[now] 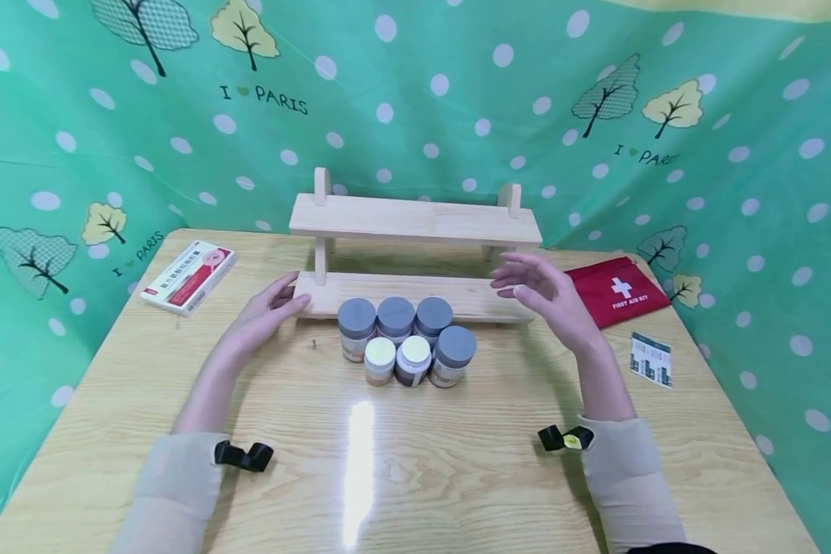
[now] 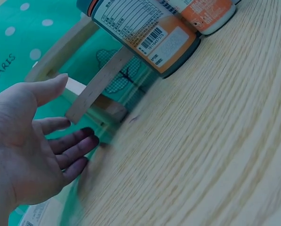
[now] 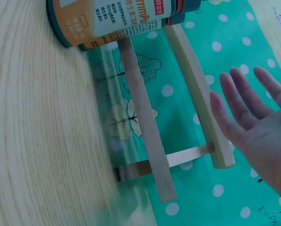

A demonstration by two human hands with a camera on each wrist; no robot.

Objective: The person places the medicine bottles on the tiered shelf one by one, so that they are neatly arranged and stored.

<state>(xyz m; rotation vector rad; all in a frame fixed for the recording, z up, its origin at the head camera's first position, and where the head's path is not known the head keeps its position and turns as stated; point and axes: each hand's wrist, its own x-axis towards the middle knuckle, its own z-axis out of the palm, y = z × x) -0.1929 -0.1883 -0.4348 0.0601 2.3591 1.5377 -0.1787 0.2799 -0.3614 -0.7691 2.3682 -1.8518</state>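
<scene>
A two-tier wooden shelf (image 1: 415, 219) stands at the back of the table. My left hand (image 1: 259, 319) is at the left end of its lower board (image 1: 488, 300), thumb and fingers apart; the left wrist view shows the fingers loosely bent by the board's end, and contact is hard to tell. Near the right end, my right hand (image 1: 554, 296) hovers with spread fingers and holds nothing. In front of the shelf, several supplement bottles stand close together, some with grey lids (image 1: 455, 346), others with white lids (image 1: 379, 352). An orange label (image 3: 116, 19) shows in the right wrist view.
A white and red medicine box (image 1: 189, 277) lies at the table's left. On the right are a red first aid pouch (image 1: 619, 292) and a small printed packet (image 1: 651, 359). A green patterned curtain (image 1: 415, 100) hangs behind the table (image 1: 457, 469).
</scene>
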